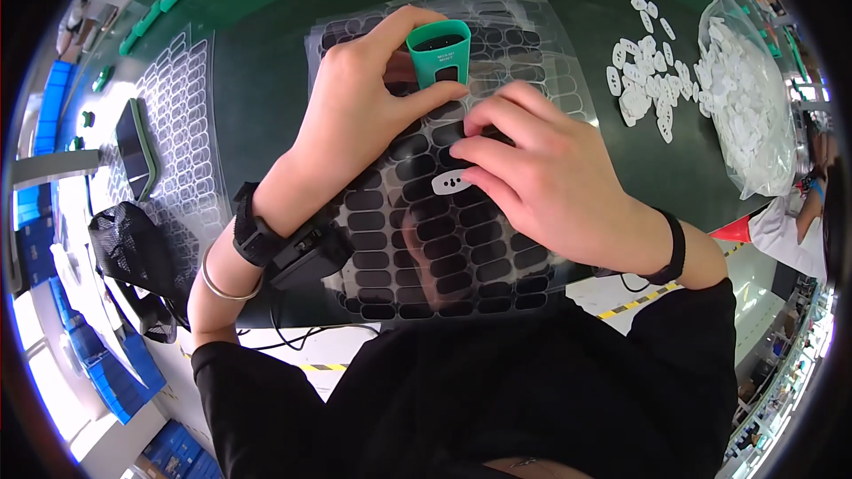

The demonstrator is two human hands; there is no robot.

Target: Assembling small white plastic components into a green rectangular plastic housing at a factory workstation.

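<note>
My left hand is closed round a green oval-mouthed case, its dark opening facing up. The left thumb lies across the case's lower front, over a dark window. Closer to me, my right hand has its fingers curled, with thumb and fingertips at the right end of a small white oval piece with black holes. Part of that end is hidden by the fingertips. Below both hands lie clear sheets covered with rows of black rounded stickers.
White oval pieces lie loose at the right, beside a clear bag full of them. At the left are another sticker sheet, a dark green-edged flat device and a black mesh pouch. Green cases line the far left.
</note>
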